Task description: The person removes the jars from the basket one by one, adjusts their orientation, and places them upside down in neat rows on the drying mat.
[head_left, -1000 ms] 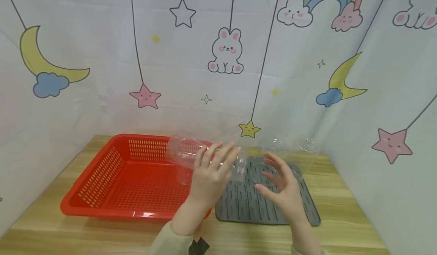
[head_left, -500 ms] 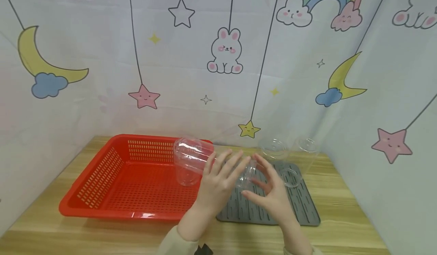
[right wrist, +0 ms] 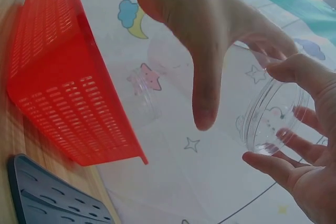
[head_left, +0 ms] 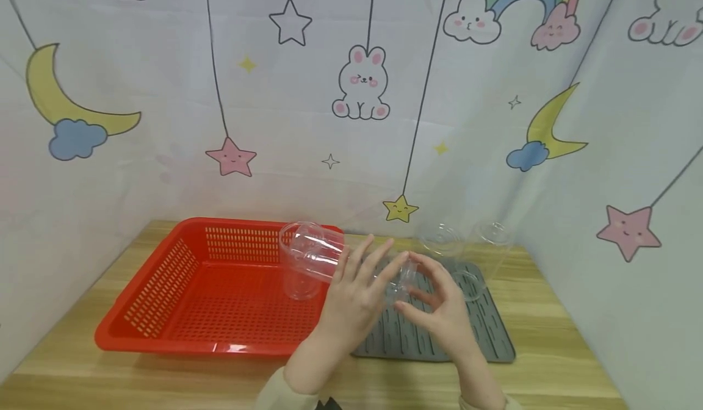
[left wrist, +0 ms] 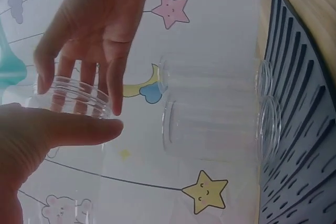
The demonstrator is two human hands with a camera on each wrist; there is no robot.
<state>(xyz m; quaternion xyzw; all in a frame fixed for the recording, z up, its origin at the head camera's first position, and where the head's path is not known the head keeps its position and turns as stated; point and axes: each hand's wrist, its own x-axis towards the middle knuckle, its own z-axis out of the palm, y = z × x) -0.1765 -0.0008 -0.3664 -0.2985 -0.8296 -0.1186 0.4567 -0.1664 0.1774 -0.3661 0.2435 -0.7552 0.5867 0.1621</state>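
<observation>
A clear plastic jar point(head_left: 324, 254) with a threaded neck is held tilted above the basket's right rim and the mat, its base toward the basket. My left hand point(head_left: 354, 303) grips it round the body from above, and the thumb crosses below the neck in the left wrist view. My right hand point(head_left: 442, 309) curls its fingers and thumb round the threaded mouth point(right wrist: 268, 114) at the other end. Another clear jar point(head_left: 300, 287) stands upright in the red basket point(head_left: 219, 346), partly behind the held one. Two more clear jars, one left point(left wrist: 215, 124) and one right point(head_left: 491, 263), stand upright on the grey mat.
The grey ribbed mat point(head_left: 406, 343) lies right of the basket on the wooden table point(head_left: 555, 337). A white cloth point(head_left: 307, 184) printed with moons, stars and rabbits hangs close behind and at both sides. The transparent jars are hard to see against it.
My left hand has brought the jar rightward and away from over the basket. My right hand has moved left and closed round its mouth. During the last half second both hands barely shift.
</observation>
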